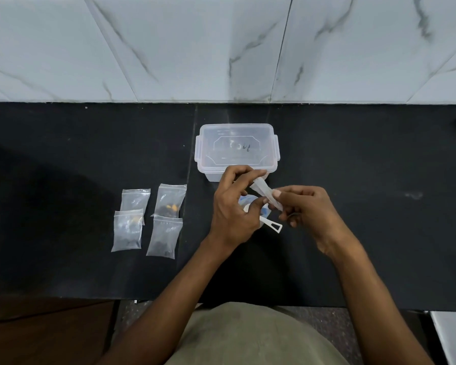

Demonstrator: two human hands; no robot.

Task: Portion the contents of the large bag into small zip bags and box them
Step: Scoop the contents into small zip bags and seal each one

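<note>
1. I am watching both hands working just in front of the clear plastic box (237, 150), which is sitting lidded on the black counter (353, 206).
2. My left hand (233, 210) is pinching the upper end of a small empty zip bag (265, 193) between thumb and fingertips, with the other fingers curled loosely.
3. My right hand (307, 210) is pinching the lower end of the same bag, so the bag is hanging stretched between the two hands, above the counter.
4. The large bag (250, 204) is lying under my left hand, mostly hidden, with a white scoop (271, 225) poking out beside it.
5. Four filled bags (149, 219) are lying in two pairs well to the left, apart from the box.
6. I am judging the empty bag to be very light, thin and limp, and probably slick, so it is likely to fold or slip unless held near the stiffer zip strip.
7. I am reckoning the best hold is one lip of the mouth in each hand, pulling gently apart; whether the zip is open now I cannot tell.
</note>
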